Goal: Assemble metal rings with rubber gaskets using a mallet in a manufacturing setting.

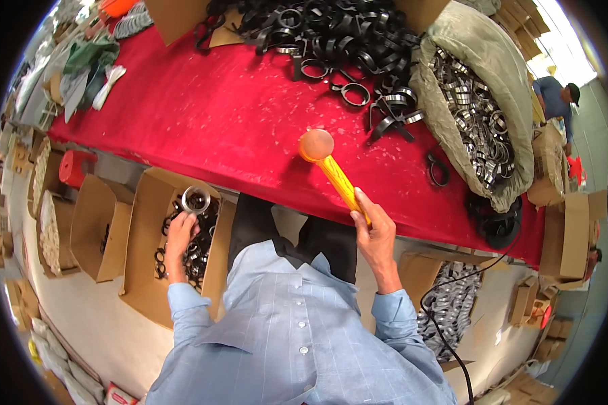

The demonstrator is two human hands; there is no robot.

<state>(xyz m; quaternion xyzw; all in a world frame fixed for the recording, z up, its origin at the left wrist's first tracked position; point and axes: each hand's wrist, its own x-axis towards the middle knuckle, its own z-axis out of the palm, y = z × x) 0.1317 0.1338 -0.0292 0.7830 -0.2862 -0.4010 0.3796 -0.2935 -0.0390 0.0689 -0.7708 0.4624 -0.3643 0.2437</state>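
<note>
My right hand (377, 233) is closed around the yellow handle of a mallet (339, 177). The mallet's round, pale orange head is over the red-covered table (203, 115). On the left, my left hand (181, 236) grips a round metal ring (196, 200) with a dark inside. That hand is above an open cardboard box (148, 283) holding black and metal ring parts. At the far side of the table lies a heap of black ring clamps (338, 40), with a few loose ones such as a black ring clamp (353, 94) nearer to me.
A pale sack (483, 47) spilling shiny metal rings (469, 108) rests on the table's right. Below the right edge stands a box of metal parts (449, 304), crossed by a black cable (429, 317). More cartons (101, 229) line the left floor. Another person (554, 98) is far right.
</note>
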